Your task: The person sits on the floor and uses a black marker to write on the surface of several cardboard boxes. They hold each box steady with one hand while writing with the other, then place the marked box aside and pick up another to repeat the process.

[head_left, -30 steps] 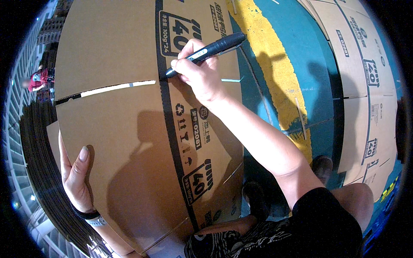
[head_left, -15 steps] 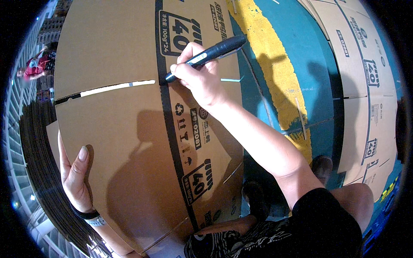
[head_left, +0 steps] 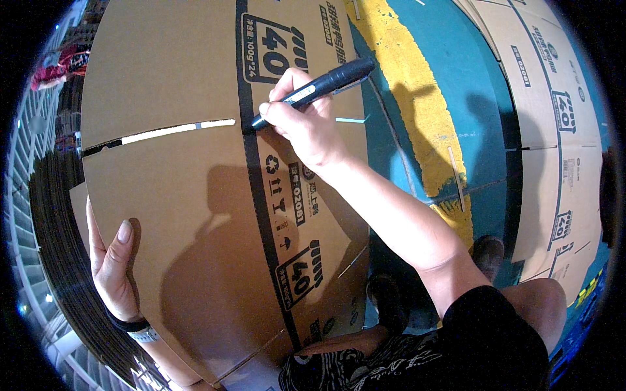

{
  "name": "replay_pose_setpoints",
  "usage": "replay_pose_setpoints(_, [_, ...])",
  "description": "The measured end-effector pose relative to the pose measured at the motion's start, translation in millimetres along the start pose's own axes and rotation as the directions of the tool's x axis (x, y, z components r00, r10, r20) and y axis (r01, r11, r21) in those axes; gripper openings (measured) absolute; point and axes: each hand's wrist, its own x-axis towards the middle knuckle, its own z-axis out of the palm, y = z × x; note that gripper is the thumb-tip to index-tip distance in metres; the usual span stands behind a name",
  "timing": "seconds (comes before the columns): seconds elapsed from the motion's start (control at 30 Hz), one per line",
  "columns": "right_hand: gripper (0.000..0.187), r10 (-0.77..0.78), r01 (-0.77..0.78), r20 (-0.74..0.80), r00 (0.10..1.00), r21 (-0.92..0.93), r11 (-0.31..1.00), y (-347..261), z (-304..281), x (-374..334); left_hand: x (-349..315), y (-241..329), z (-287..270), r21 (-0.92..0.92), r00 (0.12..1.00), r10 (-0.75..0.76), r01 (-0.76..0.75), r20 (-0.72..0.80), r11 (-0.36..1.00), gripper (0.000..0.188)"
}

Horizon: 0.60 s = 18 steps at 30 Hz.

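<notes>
A large flattened cardboard box (head_left: pixel 166 72) with dark printing and a long black stripe fills the middle of the view. My left hand (head_left: pixel 117 274) grips its left edge, the thumb lying on the face and the fingers partly hidden behind. In my right hand (head_left: pixel 305 127) is a thick black marker pen (head_left: pixel 345 73), held as for writing. Its tip touches or nearly touches the black stripe, just right of the end of a narrow white-looking slot (head_left: pixel 176 130) in the cardboard. Shadows of my head and arm fall across the sheet.
A tall stack of flat cardboard (head_left: pixel 55 241) stands at the left, and more printed cardboard sheets (head_left: pixel 541 195) lie at the right. Between them runs a green floor (head_left: pixel 469 124) with a worn yellow stripe (head_left: pixel 407 72). A person in red (head_left: pixel 55 68) is at the far left.
The marker tip has shifted very slightly down along the black stripe. My left hand stays put. The person in red at the far left has moved upward in view.
</notes>
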Motion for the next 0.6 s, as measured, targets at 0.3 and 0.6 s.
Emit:
replay_pose_setpoints(0.3, [0.016, 0.026, -0.027, 0.026, 0.999, 0.050, 0.998, -2, 2, -8, -2, 0, -1, -0.057, 0.999, -0.019, 0.022, 0.051, 0.998, 0.065])
replay_pose_setpoints(0.6, [0.016, 0.007, -0.009, 0.043, 0.999, 0.050, 0.999, -2, 3, -14, -3, -1, -3, 0.004, 1.000, 0.006, -0.006, -0.004, 1.000, 0.063])
